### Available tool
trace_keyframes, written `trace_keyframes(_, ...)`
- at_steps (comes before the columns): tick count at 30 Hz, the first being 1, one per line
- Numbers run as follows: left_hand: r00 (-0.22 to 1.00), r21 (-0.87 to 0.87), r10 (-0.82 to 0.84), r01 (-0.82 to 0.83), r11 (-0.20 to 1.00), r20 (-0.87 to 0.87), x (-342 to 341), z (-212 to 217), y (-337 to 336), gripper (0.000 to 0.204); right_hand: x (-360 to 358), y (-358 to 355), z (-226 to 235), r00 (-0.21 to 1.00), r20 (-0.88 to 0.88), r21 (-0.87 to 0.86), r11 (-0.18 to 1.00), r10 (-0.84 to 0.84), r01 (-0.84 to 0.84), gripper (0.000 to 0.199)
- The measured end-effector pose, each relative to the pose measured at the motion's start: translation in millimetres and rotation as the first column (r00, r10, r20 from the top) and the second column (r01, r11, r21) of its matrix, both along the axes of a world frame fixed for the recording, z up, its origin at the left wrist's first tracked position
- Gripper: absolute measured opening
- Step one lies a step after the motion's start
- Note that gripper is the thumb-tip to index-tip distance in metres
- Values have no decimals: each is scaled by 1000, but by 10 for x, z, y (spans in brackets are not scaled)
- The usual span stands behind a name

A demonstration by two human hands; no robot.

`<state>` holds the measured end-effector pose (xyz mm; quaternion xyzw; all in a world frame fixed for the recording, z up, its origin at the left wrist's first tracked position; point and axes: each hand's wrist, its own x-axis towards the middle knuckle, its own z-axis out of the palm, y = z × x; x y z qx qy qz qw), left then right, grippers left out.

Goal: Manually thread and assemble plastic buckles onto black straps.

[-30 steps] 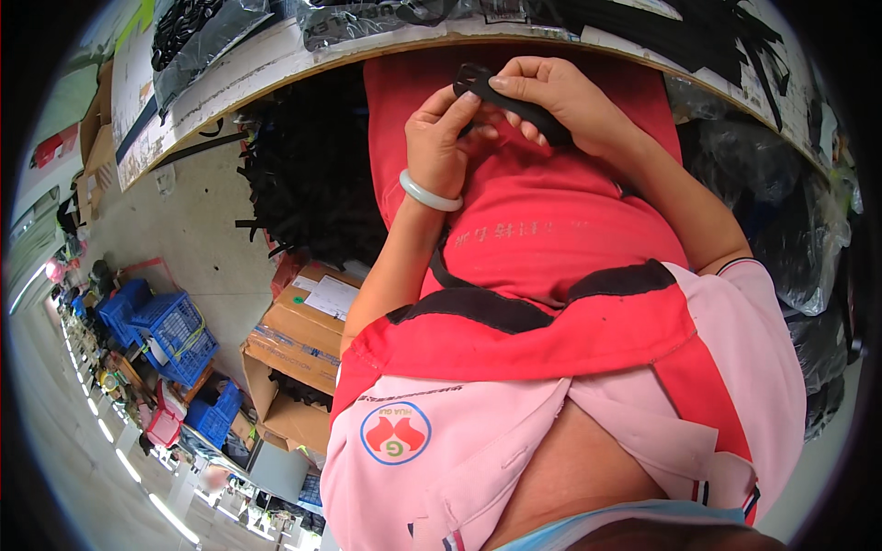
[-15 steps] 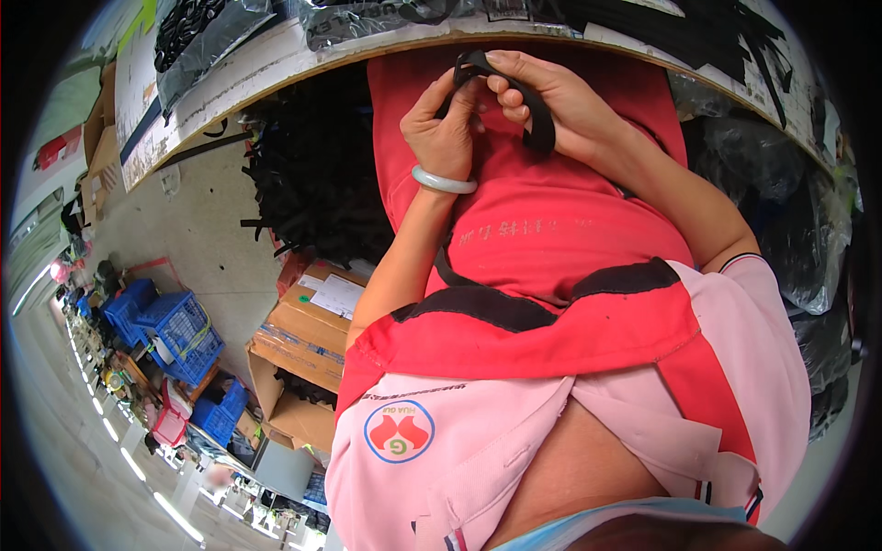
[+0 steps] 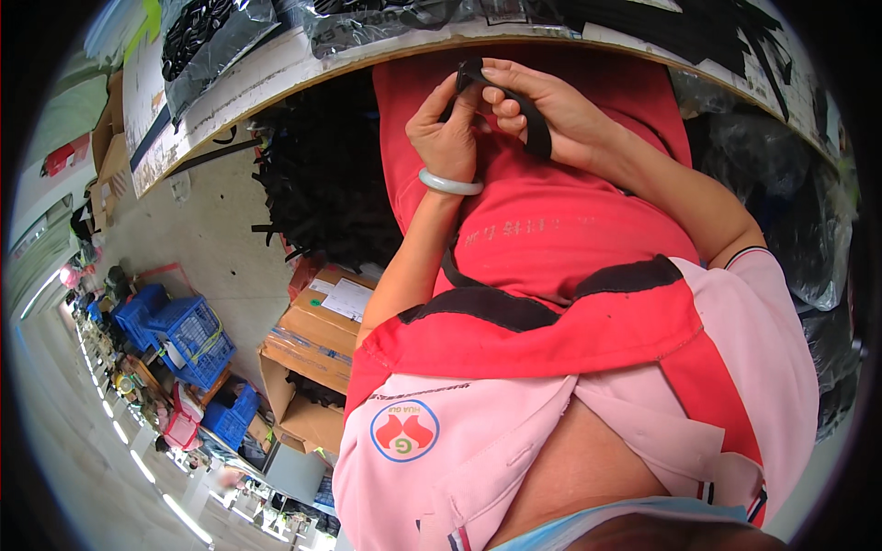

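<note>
A black fabric strap (image 3: 537,129) is held between my two hands, above the red apron (image 3: 551,216) on my lap. My left hand (image 3: 447,129), below a pale bangle, pinches one end of the strap between thumb and fingers. Closed on the strap from the other side, my right hand (image 3: 551,106) has its thumb and forefinger by the bent upper part, and a loop hangs down beside its curled fingers. The fingertips of both hands are close together. Part of the strap is hidden behind the fingers.
The worktable's edge (image 3: 358,69) curves just beyond my hands, with plastic bags of black pieces (image 3: 216,41) and black straps (image 3: 735,55) on top. A pile of black straps (image 3: 317,184) lies beneath. Cardboard boxes (image 3: 317,326) and blue crates (image 3: 193,340) stand at left; dark plastic bags (image 3: 776,193) at right.
Both hands keep hold of the strap. The top of the strap between the fingertips has shifted slightly downward and looks more folded together. The whole view has moved slightly.
</note>
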<state>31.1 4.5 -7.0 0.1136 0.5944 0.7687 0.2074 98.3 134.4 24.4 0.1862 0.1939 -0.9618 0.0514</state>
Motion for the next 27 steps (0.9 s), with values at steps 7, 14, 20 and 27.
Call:
trace_keyframes(7, 1000, 9, -23, 23, 1000, -16, -21, -104, -16, 20, -28, 46, -93, 996, -71, 46, 997, -54, 57, 23)
trace_keyframes(14, 968, -75, -57, 40, 996, -245, -24, -195, -42, 19, -23, -17, -127, 996, -34, 275, 957, -82, 88, 25)
trace_keyframes(20, 760, 275, -378, 268, 923, 529, -217, 175, -158, 29, -1, 167, -85, 998, 41, 386, 920, 53, -65, 20)
trace_keyframes(27, 882, 87, -200, 180, 980, 427, -207, 94, -156, 22, 1, 18, 168, 871, -492, 830, 291, -20, 476, 11)
